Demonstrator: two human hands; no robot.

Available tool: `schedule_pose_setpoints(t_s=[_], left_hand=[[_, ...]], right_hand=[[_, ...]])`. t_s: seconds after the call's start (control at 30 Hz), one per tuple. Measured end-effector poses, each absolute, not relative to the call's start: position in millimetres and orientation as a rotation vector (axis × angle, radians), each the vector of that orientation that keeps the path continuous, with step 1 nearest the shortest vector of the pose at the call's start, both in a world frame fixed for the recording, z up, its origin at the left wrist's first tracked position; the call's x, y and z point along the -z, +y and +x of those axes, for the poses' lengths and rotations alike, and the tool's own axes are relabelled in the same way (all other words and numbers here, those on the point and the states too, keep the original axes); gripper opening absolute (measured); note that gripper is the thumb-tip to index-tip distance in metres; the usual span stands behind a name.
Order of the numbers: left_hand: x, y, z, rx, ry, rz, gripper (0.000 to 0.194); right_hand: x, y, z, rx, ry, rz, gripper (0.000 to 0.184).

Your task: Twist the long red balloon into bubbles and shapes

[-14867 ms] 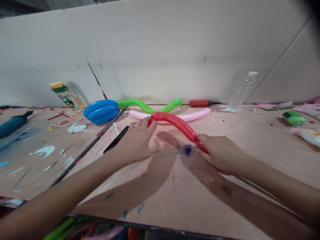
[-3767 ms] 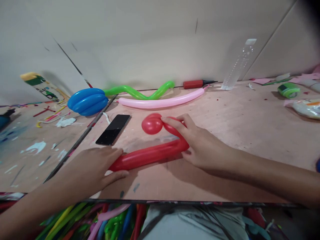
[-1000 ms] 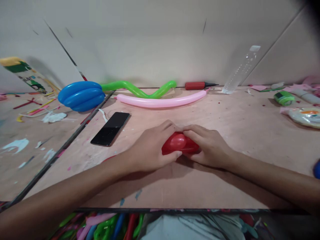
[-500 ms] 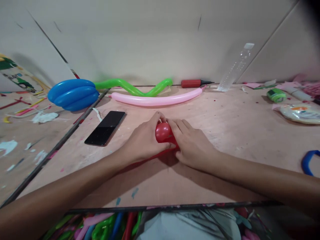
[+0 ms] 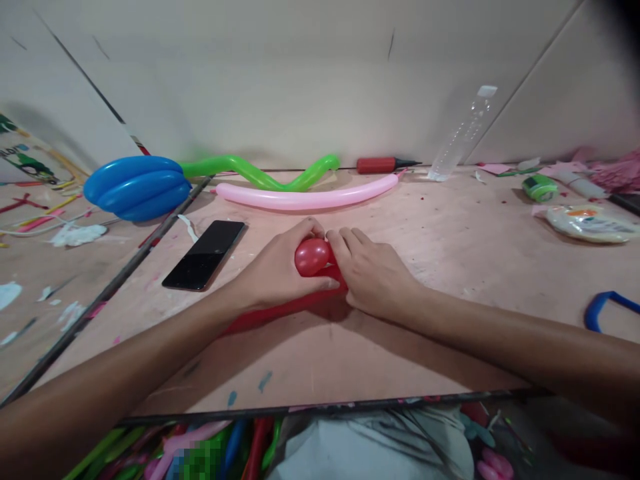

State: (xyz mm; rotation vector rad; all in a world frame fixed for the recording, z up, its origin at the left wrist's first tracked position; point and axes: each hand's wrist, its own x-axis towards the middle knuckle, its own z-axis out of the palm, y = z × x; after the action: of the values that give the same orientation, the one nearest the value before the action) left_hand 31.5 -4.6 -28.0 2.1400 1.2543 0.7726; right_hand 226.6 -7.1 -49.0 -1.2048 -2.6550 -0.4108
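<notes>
Red balloon [image 5: 312, 257] in both hands [image 5: 373, 272]

Craft workspace, paint-stained table [image 5: 475, 260], blue bundled balloon [image 5: 137, 190], pink long balloon [image 5: 305, 200], red hand pump [image 5: 375, 165], plain panel wall [image 5: 250, 73].

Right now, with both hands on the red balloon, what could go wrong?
The red balloon might burst or slip: the left hand cups its round bubble while the right hand presses beside it. Its long part runs partly hidden by the left wrist, so the arm could press or drag it. The phone lies close by the left hand and might get nudged.
</notes>
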Motion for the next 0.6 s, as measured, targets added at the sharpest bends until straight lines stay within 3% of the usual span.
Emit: schedule_pose_setpoints(t_s=[0.2, 0.33, 0.47, 0.6], left_hand=[[22.8, -16.1, 32.0, -0.625, 1.169, 2.112, 0.051], [22.7, -19.7, 33.4, -0.656, 1.115, 2.122, 0.047], [24.0, -22.9, 34.7, -0.639, 1.107, 2.208, 0.038], [24.7, -28.3, 36.0, -0.593, 1.030, 2.322, 0.028]], right_hand=[[34.3, -28.2, 232.1, 0.461, -2.719, -1.200, 0.041], [30.8, -32.4, 233.9, 0.447, -2.739, -1.189, 0.035], [23.7, -27.0, 235.9, 0.145, -2.750, -1.255, 0.021], [4.4, -14.6, 241.0, -0.395, -2.831, -1.259, 0.010]])
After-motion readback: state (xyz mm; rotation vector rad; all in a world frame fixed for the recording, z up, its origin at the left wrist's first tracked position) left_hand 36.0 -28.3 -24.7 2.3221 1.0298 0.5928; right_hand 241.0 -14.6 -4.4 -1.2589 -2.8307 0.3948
